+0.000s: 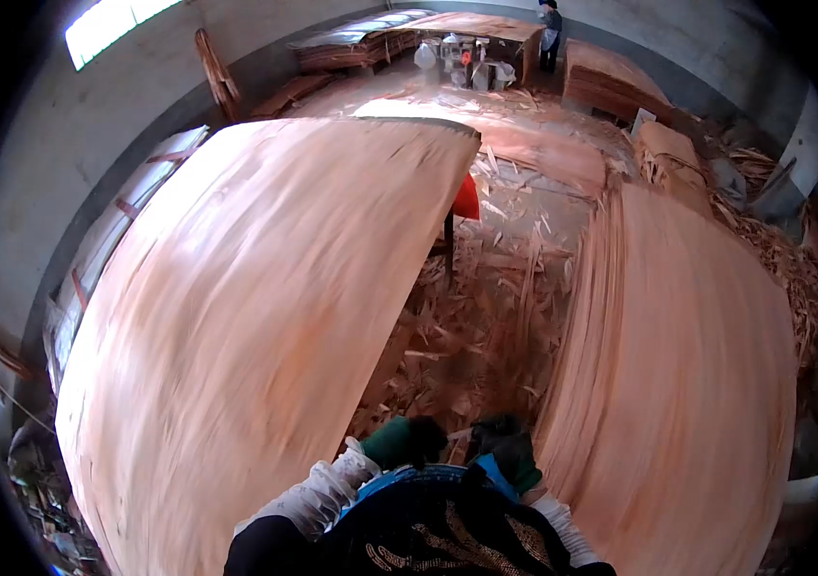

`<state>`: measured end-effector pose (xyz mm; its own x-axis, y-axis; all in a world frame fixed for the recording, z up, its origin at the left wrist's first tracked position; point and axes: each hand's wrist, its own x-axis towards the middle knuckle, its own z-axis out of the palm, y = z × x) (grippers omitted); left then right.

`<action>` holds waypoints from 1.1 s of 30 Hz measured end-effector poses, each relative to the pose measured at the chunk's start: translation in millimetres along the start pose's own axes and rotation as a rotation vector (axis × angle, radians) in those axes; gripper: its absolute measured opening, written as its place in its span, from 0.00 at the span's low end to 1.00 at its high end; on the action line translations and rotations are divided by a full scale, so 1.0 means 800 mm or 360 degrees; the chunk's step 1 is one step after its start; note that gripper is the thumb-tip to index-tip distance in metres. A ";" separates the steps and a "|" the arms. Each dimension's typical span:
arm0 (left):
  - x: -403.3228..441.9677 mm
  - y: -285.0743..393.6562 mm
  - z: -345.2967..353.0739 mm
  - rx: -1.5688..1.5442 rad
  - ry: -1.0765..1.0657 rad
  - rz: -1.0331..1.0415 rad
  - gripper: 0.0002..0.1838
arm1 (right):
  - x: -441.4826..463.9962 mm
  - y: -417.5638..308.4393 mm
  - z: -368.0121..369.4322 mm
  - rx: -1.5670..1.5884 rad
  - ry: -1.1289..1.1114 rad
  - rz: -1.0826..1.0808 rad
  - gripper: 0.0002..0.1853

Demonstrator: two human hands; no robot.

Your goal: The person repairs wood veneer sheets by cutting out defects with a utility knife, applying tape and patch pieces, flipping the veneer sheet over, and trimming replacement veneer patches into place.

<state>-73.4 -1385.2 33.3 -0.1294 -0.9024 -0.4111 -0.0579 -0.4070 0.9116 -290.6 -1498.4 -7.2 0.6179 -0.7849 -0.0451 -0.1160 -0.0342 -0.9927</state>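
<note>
My left hand [407,443], in a green and black glove, is low in the view in front of my body, close to the near right edge of a large wood sheet [236,298]. My right hand [507,449], gloved in the same colours, is just to its right, near a stack of veneer sheets [697,365]. A gap separates the two hands. The fingers of both are dark and blurred, and whether they hold anything cannot be made out.
Wood scraps [466,336] litter the floor between the sheet and the stack. A red object [466,199] shows beneath the sheet's far corner. Farther back are more veneer piles [610,77] and a standing person [550,36].
</note>
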 end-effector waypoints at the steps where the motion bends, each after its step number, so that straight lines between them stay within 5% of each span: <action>1: 0.030 0.018 -0.015 0.0212 0.0045 0.0047 0.10 | 0.032 -0.013 -0.020 -0.0031 0.0023 -0.0039 0.10; 4: 0.092 0.037 -0.074 0.0694 0.0220 0.0210 0.10 | 0.138 0.006 -0.085 0.0347 0.0086 0.0195 0.11; 5: 0.101 0.047 -0.089 -0.0075 0.0378 -0.0168 0.10 | 0.172 0.008 -0.102 0.0454 0.0120 0.0370 0.11; 8: 0.125 0.051 -0.151 -0.0588 0.0714 -0.0085 0.09 | 0.260 0.019 -0.143 0.0652 -0.0108 0.0217 0.12; 11: 0.146 0.055 -0.200 -0.0841 0.1079 -0.0039 0.07 | 0.347 0.089 -0.145 0.0081 -0.0551 0.0046 0.16; 14: 0.182 0.058 -0.246 -0.1073 0.1301 -0.0028 0.07 | 0.432 0.010 -0.117 -0.0144 -0.1111 0.0160 0.17; 17: 0.234 0.052 -0.308 -0.1093 0.1335 -0.0078 0.07 | 0.528 0.023 -0.083 -0.0526 -0.1190 0.0158 0.18; 22: 0.315 0.080 -0.382 -0.1071 0.1347 0.0091 0.08 | 0.696 -0.033 -0.075 -0.1242 -0.1600 -0.0374 0.16; 28: 0.395 0.096 -0.437 -0.1176 0.1431 0.0071 0.08 | 0.894 -0.024 -0.064 -0.1368 -0.1828 -0.0416 0.13; 30: 0.424 0.106 -0.448 -0.1256 0.1526 0.0030 0.08 | 0.978 0.017 -0.062 -0.1231 -0.1629 -0.1115 0.12; 32: 0.452 0.118 -0.458 -0.1360 0.1616 -0.0030 0.08 | 1.060 -0.012 -0.043 -0.1552 -0.1825 -0.0671 0.11; 33: 0.467 0.122 -0.460 -0.1436 0.1633 0.0033 0.08 | 1.100 -0.024 -0.033 -0.1565 -0.1830 -0.0798 0.11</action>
<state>237.1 -1814.1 -31.0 0.6864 -0.4474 -0.5733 0.6463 0.0140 0.7629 234.6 -2205.1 -24.4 0.9253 0.2767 -0.2595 0.1177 -0.8597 -0.4971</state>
